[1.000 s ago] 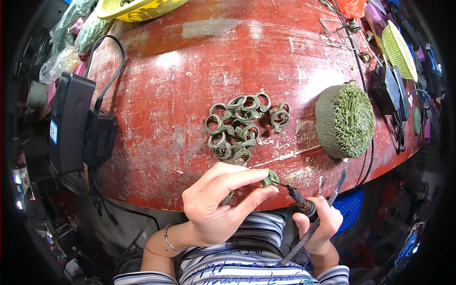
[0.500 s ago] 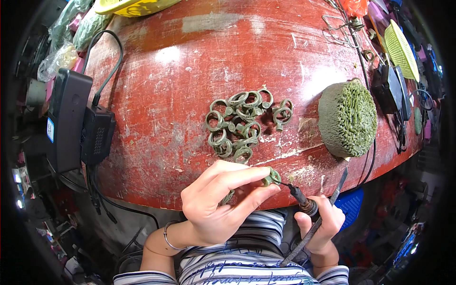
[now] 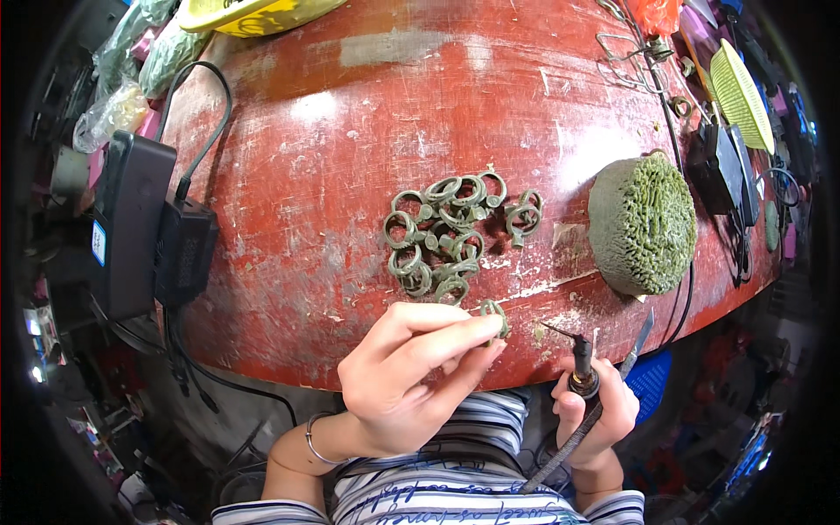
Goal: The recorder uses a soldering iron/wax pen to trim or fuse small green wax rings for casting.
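Between the thumb and fingertips of my left hand (image 3: 407, 376) is a small green ring (image 3: 495, 317), partly covered by the fingers. My right hand (image 3: 604, 409) grips a dark pen-like tool with a thin bent metal tip, like a wax pen (image 3: 582, 354). That tip points up and left, apart from the ring. Through the same hand also runs a slim metal tool (image 3: 569, 448) with a flat blade and a textured handle. Just beyond my left hand, several similar green rings (image 3: 465, 215) lie in a loose pile on the red table (image 3: 297, 236).
A round green block (image 3: 643, 226) with a rough, grooved face stands at the right. Black power adapters and cables (image 3: 185, 249) sit at the left edge; another adapter (image 3: 713, 166) is at the right. A yellow basin (image 3: 254, 16) and a pale green basket (image 3: 740, 94) are farther off.
The pen's tip has come out of the ring as my right hand moved slightly right. My left hand has turned the ring a little, still pinching it.
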Demonstrator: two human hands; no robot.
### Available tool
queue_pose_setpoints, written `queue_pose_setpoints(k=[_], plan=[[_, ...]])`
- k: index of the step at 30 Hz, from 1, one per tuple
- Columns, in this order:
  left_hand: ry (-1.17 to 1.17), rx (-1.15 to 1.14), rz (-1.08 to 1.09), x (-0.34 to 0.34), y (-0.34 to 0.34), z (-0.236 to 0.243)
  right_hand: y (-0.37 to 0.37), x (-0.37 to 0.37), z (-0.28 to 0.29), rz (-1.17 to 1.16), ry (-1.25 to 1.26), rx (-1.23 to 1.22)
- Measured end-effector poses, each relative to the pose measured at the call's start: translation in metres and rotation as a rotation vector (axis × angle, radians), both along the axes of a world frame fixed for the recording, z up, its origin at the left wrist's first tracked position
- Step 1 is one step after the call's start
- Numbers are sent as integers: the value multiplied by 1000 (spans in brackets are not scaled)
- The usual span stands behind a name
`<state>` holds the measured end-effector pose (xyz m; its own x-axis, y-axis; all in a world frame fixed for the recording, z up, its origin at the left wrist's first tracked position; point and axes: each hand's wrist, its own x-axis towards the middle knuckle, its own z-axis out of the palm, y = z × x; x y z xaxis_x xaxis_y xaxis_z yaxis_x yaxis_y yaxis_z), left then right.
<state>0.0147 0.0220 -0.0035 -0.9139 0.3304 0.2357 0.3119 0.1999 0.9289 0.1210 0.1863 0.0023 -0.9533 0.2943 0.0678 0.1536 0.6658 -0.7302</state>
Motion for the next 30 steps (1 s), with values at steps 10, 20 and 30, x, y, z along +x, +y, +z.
queue_pose_setpoints(k=[10,20,30], plan=[[72,17,69,3,3,-1,-4,-9,5,90,22,209],[26,32,97,5,3,-1,-4,-6,2,81,-22,242],[30,19,76,3,1,-1,-4,-12,4,81,-3,230]])
